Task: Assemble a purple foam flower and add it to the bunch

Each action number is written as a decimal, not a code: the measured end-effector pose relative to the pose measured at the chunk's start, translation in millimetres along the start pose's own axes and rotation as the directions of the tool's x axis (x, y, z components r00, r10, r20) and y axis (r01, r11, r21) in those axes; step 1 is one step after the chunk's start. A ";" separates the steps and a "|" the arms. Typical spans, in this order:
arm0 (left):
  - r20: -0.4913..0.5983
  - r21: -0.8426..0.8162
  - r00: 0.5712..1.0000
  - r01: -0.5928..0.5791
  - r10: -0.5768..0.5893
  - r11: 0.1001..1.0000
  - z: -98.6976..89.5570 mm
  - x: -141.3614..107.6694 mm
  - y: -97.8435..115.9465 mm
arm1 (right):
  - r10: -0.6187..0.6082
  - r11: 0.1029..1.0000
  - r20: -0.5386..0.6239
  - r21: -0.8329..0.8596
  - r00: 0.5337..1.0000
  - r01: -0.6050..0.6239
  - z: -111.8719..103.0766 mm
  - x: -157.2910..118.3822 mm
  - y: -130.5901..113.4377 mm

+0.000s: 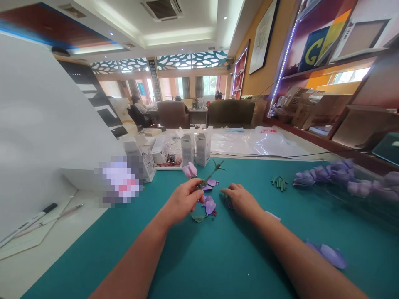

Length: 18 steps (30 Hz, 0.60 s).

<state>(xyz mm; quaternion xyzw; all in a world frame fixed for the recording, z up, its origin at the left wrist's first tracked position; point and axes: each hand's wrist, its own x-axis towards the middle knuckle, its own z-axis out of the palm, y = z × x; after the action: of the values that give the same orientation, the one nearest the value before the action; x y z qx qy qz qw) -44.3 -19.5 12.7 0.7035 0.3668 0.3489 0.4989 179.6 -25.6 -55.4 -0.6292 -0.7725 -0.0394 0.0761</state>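
Note:
My left hand (pixel 187 197) is closed on a green plastic flower stem (pixel 212 173) with small pointed leaves, tilted up to the right. Just behind those fingers shows a pink flower bud (pixel 189 170); whether it joins the stem I cannot tell. Beneath the hand lie purple petals (pixel 210 205), a green leaf piece (pixel 198 217) and tiny red bits (pixel 214 213). My right hand (pixel 241 198) reaches down to the mat with its fingers curled together. Small green and purple parts peek out beside its fingertips, but what it grips is mostly hidden.
The green mat (pixel 193 265) bears short green tubes (pixel 279 183), purple flowers in clear wrap (pixel 330 174) and loose petals (pixel 332 254) at right. White boxes (pixel 203 149) and a tray (pixel 170 167) stand behind. Pens (pixel 40 216) lie left. People sit at far desks.

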 end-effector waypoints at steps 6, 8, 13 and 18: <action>0.033 0.068 0.999 0.032 -0.034 0.997 8.1 1.9 -9.0 | 0.007 1.000 0.010 -0.010 1.000 -0.007 5.1 1.8 4.6; 0.042 0.077 0.998 0.045 -0.048 0.996 9.4 2.6 -11.0 | 0.024 1.000 -0.008 -0.002 1.000 -0.024 5.9 1.8 6.0; 0.025 0.060 0.998 0.059 -0.061 0.996 8.7 3.7 -14.6 | 0.060 0.998 -0.060 0.040 0.996 -0.058 4.9 2.1 8.6; -0.021 0.073 1.000 0.014 -0.013 0.997 5.9 5.7 -17.6 | 0.092 0.989 -0.223 0.135 0.971 -0.063 -0.3 6.1 8.2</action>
<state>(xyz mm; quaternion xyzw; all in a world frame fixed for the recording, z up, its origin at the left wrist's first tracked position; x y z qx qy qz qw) -39.3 -13.1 -4.9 0.7152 0.3893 0.3390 0.4712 186.5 -18.1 -54.3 -0.6441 -0.7344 -0.0592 0.2057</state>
